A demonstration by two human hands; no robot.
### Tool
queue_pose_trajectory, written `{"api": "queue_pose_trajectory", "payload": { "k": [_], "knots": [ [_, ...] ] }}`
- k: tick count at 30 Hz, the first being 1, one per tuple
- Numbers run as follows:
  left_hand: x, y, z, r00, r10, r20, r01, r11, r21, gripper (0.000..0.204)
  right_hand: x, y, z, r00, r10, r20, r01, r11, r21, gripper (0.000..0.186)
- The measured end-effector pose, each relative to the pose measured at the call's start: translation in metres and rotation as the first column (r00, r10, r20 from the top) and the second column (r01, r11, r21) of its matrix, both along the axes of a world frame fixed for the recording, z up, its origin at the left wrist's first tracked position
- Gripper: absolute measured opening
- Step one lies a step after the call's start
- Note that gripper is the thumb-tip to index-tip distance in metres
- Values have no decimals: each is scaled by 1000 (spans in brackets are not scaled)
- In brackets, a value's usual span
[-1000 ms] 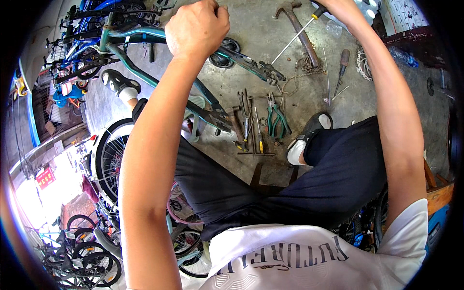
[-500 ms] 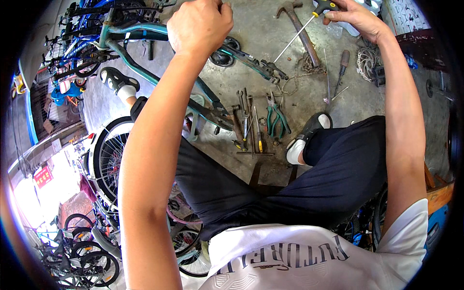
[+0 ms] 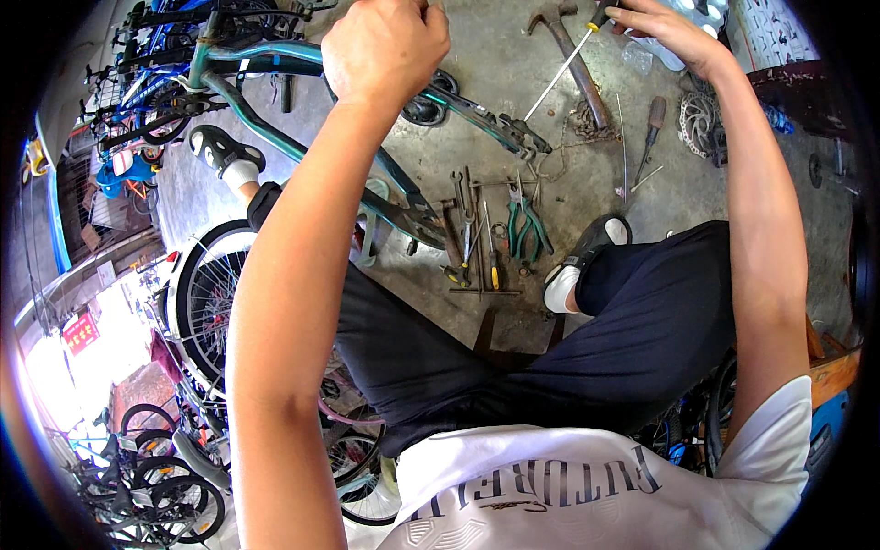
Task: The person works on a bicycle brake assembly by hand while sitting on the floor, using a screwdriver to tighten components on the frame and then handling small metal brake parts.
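My left hand is closed over the green bicycle frame; its fingertips are mostly hidden from view. At the upper right, my right hand holds a long screwdriver by its black and yellow handle, fingers fairly straight along it. The thin shaft slants down to the left, and its tip meets the metal fitting at the frame's end. Behind the shaft, a hammer with a worn handle lies on the floor. A rusty chain is heaped by the hammer's handle end.
Green-handled pliers, wrenches and a small yellow screwdriver lie between my feet. Farther right are a dark-handled screwdriver and a brake disc. Several bicycles stand at left, a white-fendered wheel nearer.
My right fingers have straightened along the screwdriver, and the handle has shifted slightly up and left. My left hand and the frame have moved a little to the right.
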State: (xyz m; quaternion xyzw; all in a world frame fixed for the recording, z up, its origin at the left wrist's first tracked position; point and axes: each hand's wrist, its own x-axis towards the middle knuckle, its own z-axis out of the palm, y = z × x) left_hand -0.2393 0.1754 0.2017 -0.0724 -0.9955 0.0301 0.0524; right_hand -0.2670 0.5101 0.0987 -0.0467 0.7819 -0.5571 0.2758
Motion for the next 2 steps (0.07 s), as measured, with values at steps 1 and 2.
{"api": "queue_pose_trajectory", "payload": {
  "k": [1,2],
  "knots": [
    [0,0,0,1000,1,7,-1,1000,-1,39,0,1,0,1000,25,-12,-26,999,-26,62],
    [0,0,1,1000,1,14,-1,1000,-2,40,0,1,-1,999,35,-27,-36,999,-33,66]
  ]
}}
